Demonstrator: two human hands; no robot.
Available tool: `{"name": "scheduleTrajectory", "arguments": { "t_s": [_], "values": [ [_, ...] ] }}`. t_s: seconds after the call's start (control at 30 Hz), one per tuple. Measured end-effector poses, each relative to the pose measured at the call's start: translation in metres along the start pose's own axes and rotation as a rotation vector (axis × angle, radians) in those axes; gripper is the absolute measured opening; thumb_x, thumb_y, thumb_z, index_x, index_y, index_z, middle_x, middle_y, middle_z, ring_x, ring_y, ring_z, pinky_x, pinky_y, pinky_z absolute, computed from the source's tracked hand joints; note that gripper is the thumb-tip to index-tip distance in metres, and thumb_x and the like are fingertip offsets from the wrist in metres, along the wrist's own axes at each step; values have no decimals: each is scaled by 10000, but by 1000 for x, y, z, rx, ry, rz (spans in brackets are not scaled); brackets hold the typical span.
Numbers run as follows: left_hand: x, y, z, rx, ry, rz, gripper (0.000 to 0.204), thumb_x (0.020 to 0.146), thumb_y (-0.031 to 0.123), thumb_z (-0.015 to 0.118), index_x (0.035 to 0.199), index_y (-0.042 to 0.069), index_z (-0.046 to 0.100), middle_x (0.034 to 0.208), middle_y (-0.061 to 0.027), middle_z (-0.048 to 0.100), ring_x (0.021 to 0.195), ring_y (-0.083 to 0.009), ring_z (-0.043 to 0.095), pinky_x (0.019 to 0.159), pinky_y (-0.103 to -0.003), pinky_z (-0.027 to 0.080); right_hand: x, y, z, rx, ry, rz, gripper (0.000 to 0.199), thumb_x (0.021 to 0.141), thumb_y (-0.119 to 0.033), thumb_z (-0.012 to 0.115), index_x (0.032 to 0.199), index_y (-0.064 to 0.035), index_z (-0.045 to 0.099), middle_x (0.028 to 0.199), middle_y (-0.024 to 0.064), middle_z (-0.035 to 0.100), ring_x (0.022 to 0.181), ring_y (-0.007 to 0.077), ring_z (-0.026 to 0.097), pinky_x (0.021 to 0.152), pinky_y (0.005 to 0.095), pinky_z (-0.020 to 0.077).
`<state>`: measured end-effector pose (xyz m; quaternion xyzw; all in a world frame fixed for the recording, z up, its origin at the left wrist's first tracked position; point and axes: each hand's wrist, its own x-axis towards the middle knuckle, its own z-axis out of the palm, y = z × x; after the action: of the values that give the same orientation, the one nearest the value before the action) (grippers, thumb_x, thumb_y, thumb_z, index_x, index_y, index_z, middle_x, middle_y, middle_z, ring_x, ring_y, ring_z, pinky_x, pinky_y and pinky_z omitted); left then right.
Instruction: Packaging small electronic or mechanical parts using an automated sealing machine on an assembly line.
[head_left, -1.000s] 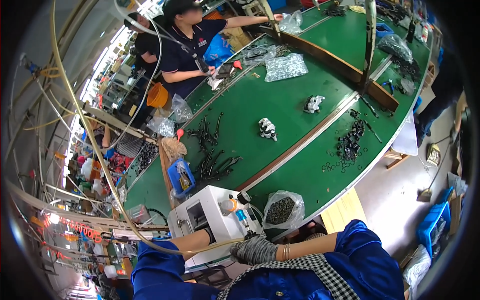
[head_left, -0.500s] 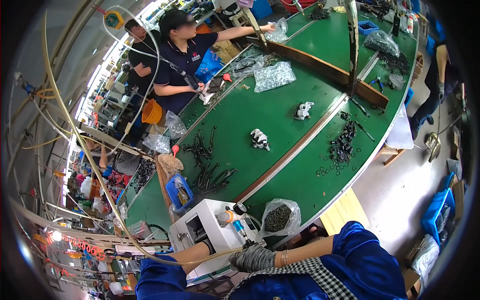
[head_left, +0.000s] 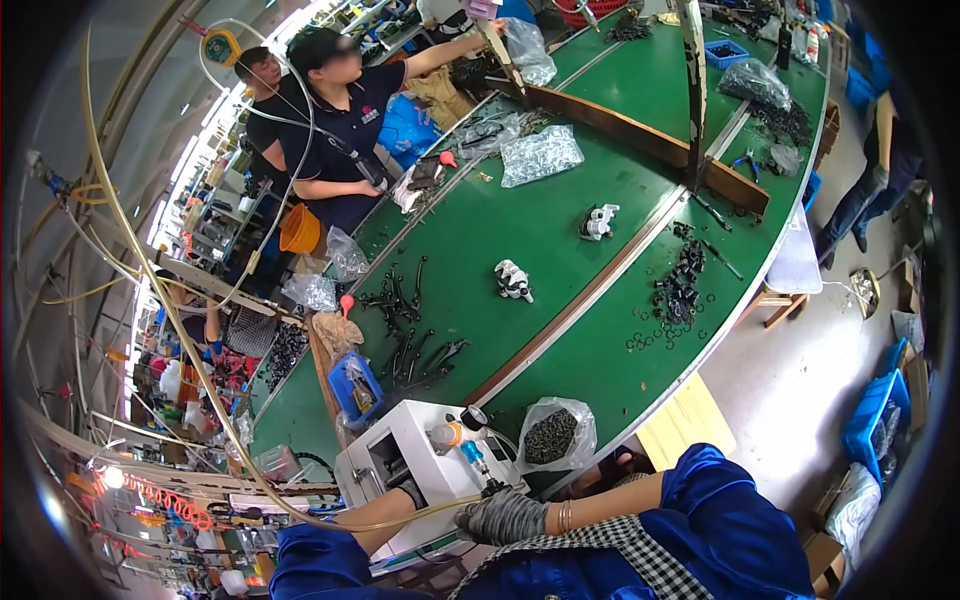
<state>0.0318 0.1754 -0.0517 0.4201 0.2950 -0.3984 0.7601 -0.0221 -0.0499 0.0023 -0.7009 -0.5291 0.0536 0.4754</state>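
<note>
A white benchtop machine stands at the near end of the green conveyor table. My left hand, in a dark glove, reaches into the machine's front opening, and its fingers are hidden. My right hand, in a grey knit glove, is curled at the machine's right front corner around a small black part. That part sits under a blue-handled tool tip. A clear bag of small black parts lies just right of the machine.
Two white assemblies lie on the belt, with black parts and rings scattered around. A blue bin sits left of the machine. Two co-workers stand at the far side. A cream hose hangs at left.
The view has shifted slightly as my head moved. Both hands stay at the white machine, and the co-worker still reaches along the far side.
</note>
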Motion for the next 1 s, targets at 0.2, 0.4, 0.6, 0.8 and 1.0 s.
{"name": "scheduleTrajectory", "arguments": {
  "t_s": [0.2,0.4,0.6,0.8,1.0],
  "values": [
    [6,-5,-19,-71,-58,-39,209,950,233,513,1014,51,595,897,-68,636,788,-204,624,752,-360,515,0,-6,1,-16,-57,11,205,847,-279,579,847,-83,521,687,116,579,597,306,625,489,412,504],
    [9,-11,-22,-117,-55,-36,181,943,216,523,981,54,595,880,-65,631,780,-205,619,748,-363,515,0,0,3,-4,-27,6,202,850,-278,580,845,-86,520,690,109,578,591,305,620,489,411,502],
    [-5,-10,8,-132,-2,13,177,940,205,504,964,52,590,866,-70,616,777,-211,607,741,-373,511,-1,-2,1,19,14,7,183,838,-272,593,855,-101,531,688,101,578,571,300,604,488,401,492],
    [-17,0,41,-133,51,51,176,937,194,486,947,50,586,853,-75,600,775,-217,594,735,-383,506,-1,-6,-4,-15,-26,4,167,822,-249,601,877,-103,543,705,102,587,590,304,611,519,408,499],
    [-33,3,71,-143,109,97,177,934,183,467,929,48,581,839,-79,584,773,-224,581,728,-393,501,-1,-7,-9,-14,-86,37,154,829,-236,591,876,-102,531,714,89,604,633,302,636,535,407,508]
  ]
}}
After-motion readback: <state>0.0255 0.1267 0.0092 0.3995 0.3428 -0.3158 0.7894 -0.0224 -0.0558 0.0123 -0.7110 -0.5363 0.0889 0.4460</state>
